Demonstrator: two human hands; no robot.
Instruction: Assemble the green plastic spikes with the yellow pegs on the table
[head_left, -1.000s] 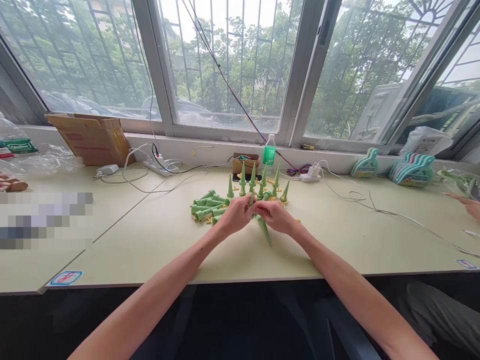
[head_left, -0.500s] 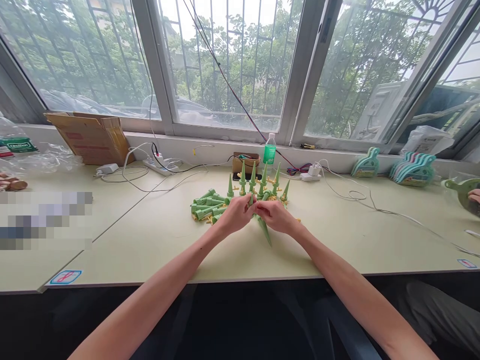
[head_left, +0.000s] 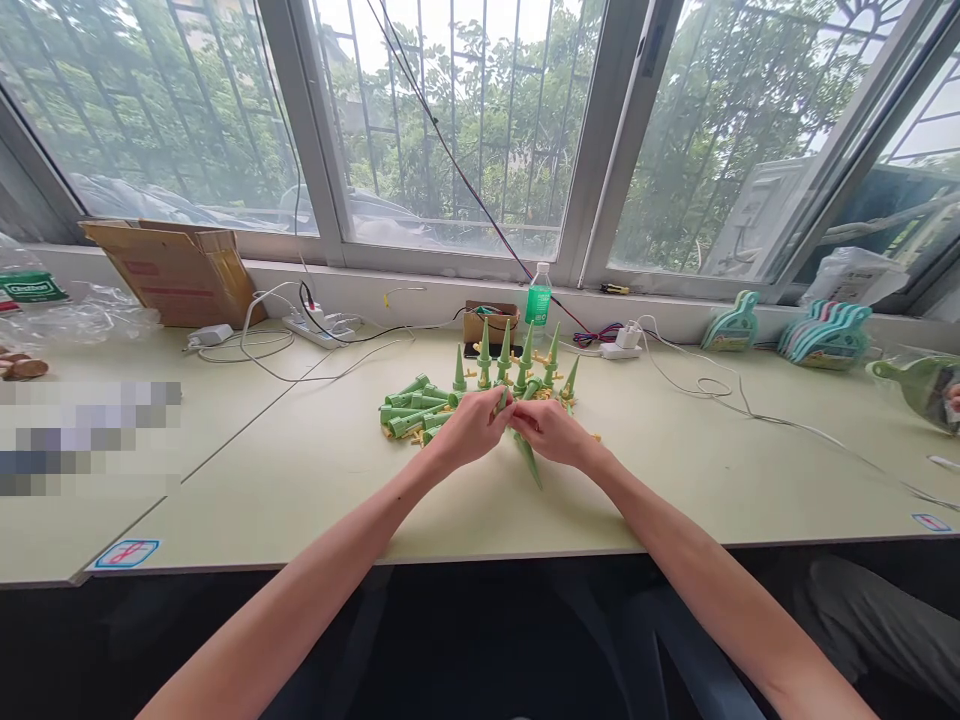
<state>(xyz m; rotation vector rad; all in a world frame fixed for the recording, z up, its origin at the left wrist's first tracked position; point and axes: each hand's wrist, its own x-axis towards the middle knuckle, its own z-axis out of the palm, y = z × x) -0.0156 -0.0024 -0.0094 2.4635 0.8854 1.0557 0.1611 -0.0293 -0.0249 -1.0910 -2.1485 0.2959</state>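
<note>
My left hand point(head_left: 480, 420) is closed around a green plastic piece point(head_left: 502, 396), which looks like part of a plant watering spike and is mostly hidden by the fingers. My right hand point(head_left: 553, 430) meets it, thumb and fingertips pinched together; what they grip is too small and covered to make out. Under the hands, a green cone-shaped spike point(head_left: 529, 462) points toward the table's front edge. Just behind stand several upright green watering spikes point(head_left: 523, 358) with yellow valves. Left of them lies a pile of green tubular spike bodies point(head_left: 411, 408), yellow parts among them.
At the back are a small cardboard box point(head_left: 489, 323), a bottle of green liquid point(head_left: 538, 295) and a power strip point(head_left: 320, 330). A large carton point(head_left: 176, 275) stands left. Teal hanger-like items point(head_left: 825, 335) and a white cable point(head_left: 795, 427) lie right. Another person's hand point(head_left: 954, 398) holds a bagged green item point(head_left: 911, 385).
Both my hands stay together in nearly the same place, fingertips still touching. At the far right, the other person's bagged green item has shifted slightly left.
</note>
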